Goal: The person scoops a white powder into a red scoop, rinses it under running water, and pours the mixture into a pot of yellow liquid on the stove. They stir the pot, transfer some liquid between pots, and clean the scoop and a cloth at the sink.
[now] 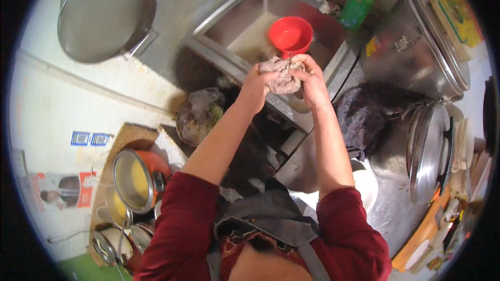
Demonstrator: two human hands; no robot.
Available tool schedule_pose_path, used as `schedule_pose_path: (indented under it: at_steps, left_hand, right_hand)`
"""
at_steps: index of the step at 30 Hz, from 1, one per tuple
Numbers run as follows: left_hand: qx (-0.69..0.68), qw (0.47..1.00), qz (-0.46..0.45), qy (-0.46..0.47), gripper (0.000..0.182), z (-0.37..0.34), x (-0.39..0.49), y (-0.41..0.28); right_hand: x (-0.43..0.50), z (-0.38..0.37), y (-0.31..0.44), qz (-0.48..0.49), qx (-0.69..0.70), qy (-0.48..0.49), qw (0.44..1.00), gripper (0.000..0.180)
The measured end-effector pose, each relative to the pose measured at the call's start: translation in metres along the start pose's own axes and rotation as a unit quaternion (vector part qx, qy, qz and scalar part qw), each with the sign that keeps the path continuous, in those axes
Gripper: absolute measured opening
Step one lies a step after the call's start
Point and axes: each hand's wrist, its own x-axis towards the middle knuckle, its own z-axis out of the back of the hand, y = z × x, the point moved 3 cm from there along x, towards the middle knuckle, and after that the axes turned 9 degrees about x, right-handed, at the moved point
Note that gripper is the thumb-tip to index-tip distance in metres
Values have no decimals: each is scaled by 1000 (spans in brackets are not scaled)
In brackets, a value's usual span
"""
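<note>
A crumpled, pale pinkish cloth [282, 76] is bunched between both hands over the near edge of a stainless steel sink [244, 48]. My left hand [256, 88] grips the cloth from the left, its thumb lying across the front. From the right, my right hand [314, 82] holds the other side, fingers curled over the top. Just beyond the cloth, inside the sink, is a red plastic dipper [292, 34], its handle partly hidden behind the cloth and fingers. The sink bottom looks wet and cloudy.
A green bottle [356, 6] stands behind the sink's right corner. Large lidded steel pots [414, 50] and a dark towel [361, 121] are on the right. At left, a bin with a plastic bag [205, 103] sits low, near an orange pot [156, 164]. A big round pan [107, 15] hangs upper left.
</note>
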Motion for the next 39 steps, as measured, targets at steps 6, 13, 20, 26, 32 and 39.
schedule_pose_path:
  at_steps: [6,13,20,26,32,39]
  left_hand:
    - [-198,973,71,-95,34,64,-94,12]
    - [-225,964,64,-128,31,136,-216,24]
    - [-347,931,35,-109,39,181,-308,41]
    - [-378,899,45,-216,45,209,-357,45]
    - [-382,915,-29,-124,50,216,-374,41]
    - [-160,969,-47,-181,40,207,-369,31]
  right_hand:
    - [-74,-76,-35,-45,15,61,997,36]
    - [-155,-128,-106,-151,8,115,982,21]
    - [-197,-149,-141,-271,-222,202,914,25]
    - [-196,-155,-114,-212,-86,107,967,12]
    - [-193,-146,-68,-240,45,47,969,44]
    - [-179,-105,6,-54,-204,-34,977,24]
